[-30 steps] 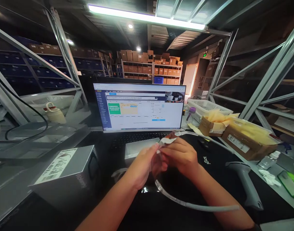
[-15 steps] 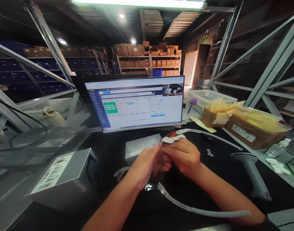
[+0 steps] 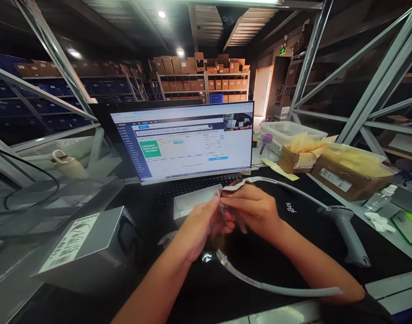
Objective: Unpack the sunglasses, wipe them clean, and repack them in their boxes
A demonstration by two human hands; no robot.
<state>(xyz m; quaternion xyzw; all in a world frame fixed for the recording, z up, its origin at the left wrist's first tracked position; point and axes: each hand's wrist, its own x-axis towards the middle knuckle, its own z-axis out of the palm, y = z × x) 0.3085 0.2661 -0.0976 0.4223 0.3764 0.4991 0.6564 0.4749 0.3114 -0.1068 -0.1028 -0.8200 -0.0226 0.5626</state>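
My left hand [image 3: 206,218] and my right hand [image 3: 255,204] meet in front of the monitor, fingers pinched together. Between their fingertips is a thin white piece [image 3: 238,185] that looks like cloth or paper. A reddish-brown thing shows just behind it, too covered to name. The fingers hide most of what the left hand grips. Beyond the left hand stands an open light-grey box [image 3: 184,208]. A curved clear strip [image 3: 246,280] lies below the hands, and another clear strip [image 3: 287,183] arcs away to the right of my right hand.
A monitor [image 3: 189,144] and keyboard [image 3: 172,191] stand ahead. At left is a dark grey labelled box [image 3: 87,243]. To the right are a handheld scanner [image 3: 347,234], a carton with yellow packaging [image 3: 347,177], a spray bottle [image 3: 379,198] and a crumpled tissue [image 3: 379,222].
The hands stay together, while the white piece has tilted and dropped slightly between the fingertips. Less of the reddish-brown thing shows. The whole view has shifted a little.
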